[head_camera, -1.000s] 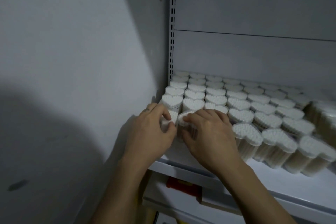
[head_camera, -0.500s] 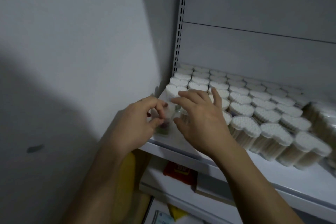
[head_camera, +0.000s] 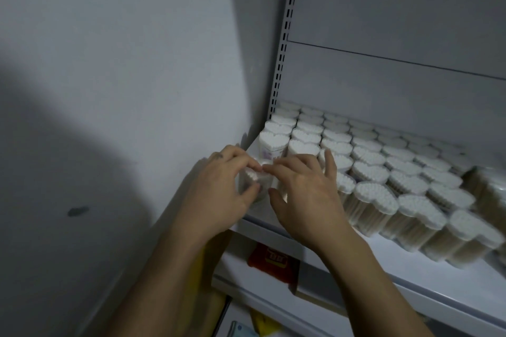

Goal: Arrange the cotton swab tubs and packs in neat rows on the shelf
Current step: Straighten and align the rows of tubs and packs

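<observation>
Several heart-shaped clear tubs of cotton swabs [head_camera: 377,172] stand in rows on the white shelf [head_camera: 410,268]. At the shelf's front left corner my left hand [head_camera: 219,189] grips one tub [head_camera: 258,179], thumb on its near side and fingers over its top. My right hand [head_camera: 304,189] touches the same tub from the right, its fingers curled over the top and its thumb low on the tub's side. My hands hide most of that tub. Behind it stands a tub with a pink label [head_camera: 269,148].
A grey wall [head_camera: 123,76] closes the left side, and a slotted upright [head_camera: 284,35] rises at the shelf's back left. Taller swab packs [head_camera: 490,191] sit at the right edge. Below the shelf lie a red pack [head_camera: 273,260] and other goods.
The view has shifted slightly. Both hands stay at the front left corner; my right hand's fingers have curled down onto the tub that my left hand holds.
</observation>
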`<state>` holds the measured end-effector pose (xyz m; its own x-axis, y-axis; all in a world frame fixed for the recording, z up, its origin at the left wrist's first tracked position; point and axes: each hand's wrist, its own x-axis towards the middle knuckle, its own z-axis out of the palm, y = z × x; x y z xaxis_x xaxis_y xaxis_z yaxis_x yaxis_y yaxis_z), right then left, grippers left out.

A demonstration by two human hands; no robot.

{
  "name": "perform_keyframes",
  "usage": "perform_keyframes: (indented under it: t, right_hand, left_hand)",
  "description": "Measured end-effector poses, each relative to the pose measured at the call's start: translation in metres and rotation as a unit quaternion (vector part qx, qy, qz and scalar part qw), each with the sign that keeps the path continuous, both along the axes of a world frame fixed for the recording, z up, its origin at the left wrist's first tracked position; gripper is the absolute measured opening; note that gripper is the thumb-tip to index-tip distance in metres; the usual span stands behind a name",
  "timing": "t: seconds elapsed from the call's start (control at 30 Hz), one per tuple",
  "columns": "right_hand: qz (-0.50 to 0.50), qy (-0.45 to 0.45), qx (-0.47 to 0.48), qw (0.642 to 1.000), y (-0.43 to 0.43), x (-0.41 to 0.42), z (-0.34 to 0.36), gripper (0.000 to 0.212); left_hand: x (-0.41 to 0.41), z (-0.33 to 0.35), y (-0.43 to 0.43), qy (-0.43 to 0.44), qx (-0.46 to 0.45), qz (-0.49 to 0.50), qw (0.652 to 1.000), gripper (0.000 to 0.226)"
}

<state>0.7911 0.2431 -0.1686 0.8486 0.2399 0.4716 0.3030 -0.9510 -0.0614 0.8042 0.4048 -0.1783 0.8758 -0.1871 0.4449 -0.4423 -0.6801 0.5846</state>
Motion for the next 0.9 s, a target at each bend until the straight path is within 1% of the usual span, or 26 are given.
perform_keyframes:
  t: [0.07, 0.13, 0.2, 0.3, 0.53, 0.67, 0.73, 0.83, 0.9]
  right_hand:
    - [-0.018, -0.010, 0.000, 1.000, -0.006, -0.004, -0.001, 0.041]
    - [-0.043, -0.024, 0.005, 0.999, -0.016, -0.007, 0.000, 0.039]
    - [-0.064, -0.029, 0.006, 0.997, -0.026, -0.009, 0.002, 0.036]
    - [-0.087, -0.032, 0.005, 0.996, -0.036, -0.012, 0.003, 0.039]
    - [-0.101, -0.025, 0.011, 0.995, -0.047, -0.023, 0.006, 0.048]
    - [-0.105, -0.014, 0.015, 0.994, -0.051, -0.023, 0.007, 0.044]
    - [-0.106, -0.014, 0.014, 0.994, -0.051, -0.025, 0.007, 0.043]
    - [-0.119, -0.001, 0.016, 0.993, -0.052, -0.029, 0.009, 0.045]
    - [-0.129, 0.008, 0.018, 0.991, -0.052, -0.029, 0.011, 0.045]
  left_hand:
    - [0.001, 0.002, -0.006, -0.017, 0.021, 0.008, 1.000, 0.016]
    - [0.005, 0.003, -0.011, -0.021, 0.040, 0.020, 0.999, 0.016]
    - [0.010, 0.003, -0.016, -0.019, 0.044, 0.021, 0.999, 0.016]
    - [0.019, 0.003, -0.019, -0.021, 0.045, 0.018, 0.999, 0.016]
    - [0.042, 0.017, -0.021, 0.030, 0.072, -0.014, 0.997, 0.018]
    - [0.046, 0.022, -0.023, 0.016, 0.157, -0.009, 0.987, 0.021]
    - [0.048, 0.025, -0.021, 0.014, 0.185, -0.014, 0.983, 0.025]
    - [0.044, 0.029, -0.022, 0.001, 0.190, -0.030, 0.981, 0.035]
    - [0.036, 0.031, -0.031, -0.028, 0.181, -0.047, 0.982, 0.036]
